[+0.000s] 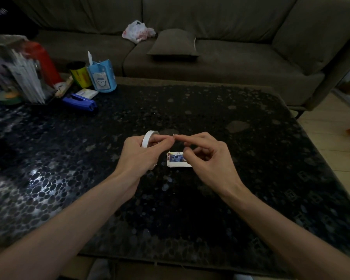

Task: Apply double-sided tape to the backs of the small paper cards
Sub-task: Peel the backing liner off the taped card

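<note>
Two hands meet above the dark desk (pixel 210 110). Our left hand (pixel 140 155) curls round the white tape roll (pixel 148 138). Our right hand (pixel 209 159) stretches its forefinger to the left fingertips, other fingers loosely bent; we cannot tell whether it holds anything. One small card (pixel 176 160) lies on the desk between them.

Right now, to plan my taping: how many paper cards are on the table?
1: a card lies on the table between the left hand and the right hand, whose thumb hides its right end. Others may lie beneath.
</note>
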A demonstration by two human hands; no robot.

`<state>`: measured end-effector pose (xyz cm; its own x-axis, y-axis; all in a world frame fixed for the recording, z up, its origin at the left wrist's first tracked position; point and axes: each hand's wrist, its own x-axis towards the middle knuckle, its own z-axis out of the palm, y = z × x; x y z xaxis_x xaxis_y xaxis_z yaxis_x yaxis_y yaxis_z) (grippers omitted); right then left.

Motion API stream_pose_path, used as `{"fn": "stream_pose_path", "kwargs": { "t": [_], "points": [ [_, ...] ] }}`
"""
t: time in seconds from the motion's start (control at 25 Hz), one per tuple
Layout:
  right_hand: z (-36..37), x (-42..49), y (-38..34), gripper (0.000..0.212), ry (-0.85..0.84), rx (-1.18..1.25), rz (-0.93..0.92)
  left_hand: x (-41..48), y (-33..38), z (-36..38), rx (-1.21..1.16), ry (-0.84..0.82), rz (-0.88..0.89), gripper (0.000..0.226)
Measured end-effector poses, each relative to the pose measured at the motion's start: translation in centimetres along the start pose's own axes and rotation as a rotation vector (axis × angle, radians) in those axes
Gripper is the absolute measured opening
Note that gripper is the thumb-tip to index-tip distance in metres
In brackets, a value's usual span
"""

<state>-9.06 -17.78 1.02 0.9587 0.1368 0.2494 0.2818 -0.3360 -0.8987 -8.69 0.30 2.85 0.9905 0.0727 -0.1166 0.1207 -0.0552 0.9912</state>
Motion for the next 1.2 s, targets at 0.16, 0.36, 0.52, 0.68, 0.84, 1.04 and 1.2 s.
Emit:
{"fn": "stream_pose_path", "kwargs": {
  "t": [0.16,0.36,0.52,0.68,0.84,1.04,1.2],
  "points": [
    [0.0,0.0,0.06,0.039,-0.006,-0.009,-0.004,0.01,0.1,-0.06,-0.01,0.002,0.005,0.011],
    [-0.04,-0.04,0.14,0.037,-0.004,-0.002,-0.005,0.04,0.12,-0.07,-0.016,0.006,-0.001,0.01],
    [0.01,0.03,0.32,0.037,-0.01,-0.012,-0.003,0.02,0.08,-0.06,-0.006,0.009,0.006,0.01],
    [0.07,0.03,0.48,0.038,-0.016,-0.01,-0.008,-0.02,0.09,-0.09,0.011,0.013,0.019,0.009],
    [0.22,0.05,0.45,0.039,-0.01,-0.005,-0.022,-0.04,0.16,-0.07,0.024,0.025,0.021,0.01],
    [0.13,0.03,0.3,0.037,-0.013,0.02,-0.025,-0.1,0.33,-0.04,0.016,0.025,-0.001,0.01],
    [0.09,0.06,0.41,0.038,-0.011,0.006,-0.019,-0.23,0.45,0.04,-0.009,0.012,-0.011,0.01]
  ]
}}
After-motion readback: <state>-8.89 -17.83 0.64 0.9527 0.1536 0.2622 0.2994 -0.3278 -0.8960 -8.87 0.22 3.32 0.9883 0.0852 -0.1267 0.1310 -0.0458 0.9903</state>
